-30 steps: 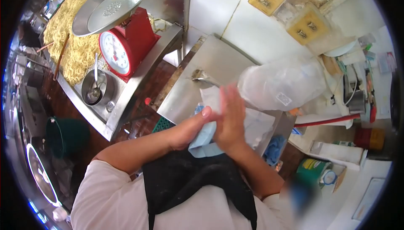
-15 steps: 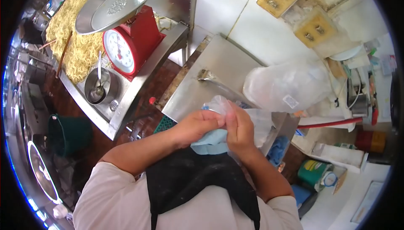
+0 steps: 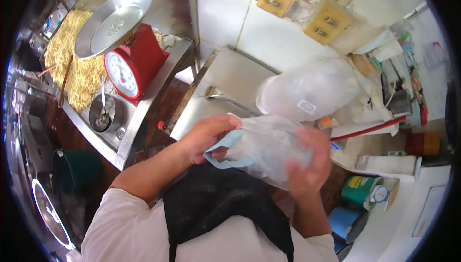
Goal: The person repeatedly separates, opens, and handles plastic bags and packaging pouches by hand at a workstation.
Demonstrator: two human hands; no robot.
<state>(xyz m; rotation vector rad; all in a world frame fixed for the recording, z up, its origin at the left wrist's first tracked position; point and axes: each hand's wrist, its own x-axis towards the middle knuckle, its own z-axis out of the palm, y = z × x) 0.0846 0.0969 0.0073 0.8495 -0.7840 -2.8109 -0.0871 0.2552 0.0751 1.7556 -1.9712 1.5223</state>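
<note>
My left hand [image 3: 211, 139] is closed on the gathered edge of a clear plastic bag [image 3: 266, 142]. A light blue strip [image 3: 225, 161] curves in a loop below those fingers, against the bag's near side; whether it is part of the bag I cannot tell. At the bag's other side is my right hand [image 3: 311, 163], blurred, its thumb and fingers apart around the plastic. Behind the held bag, a larger cloudy plastic bag [image 3: 312, 87] lies on the steel surface [image 3: 245, 72].
To the left, a red dial scale [image 3: 144, 60] with a metal pan [image 3: 115, 24] stands by a heap of yellow noodles [image 3: 77, 65]. A small metal pot [image 3: 106, 113] holds a spoon. Below is a green bin [image 3: 77, 171]. A green can [image 3: 360, 191] is at the lower right.
My hands were together, pinching at the plastic. Now the right hand has moved right and the bag is spread out between them. The view has shifted slightly.
</note>
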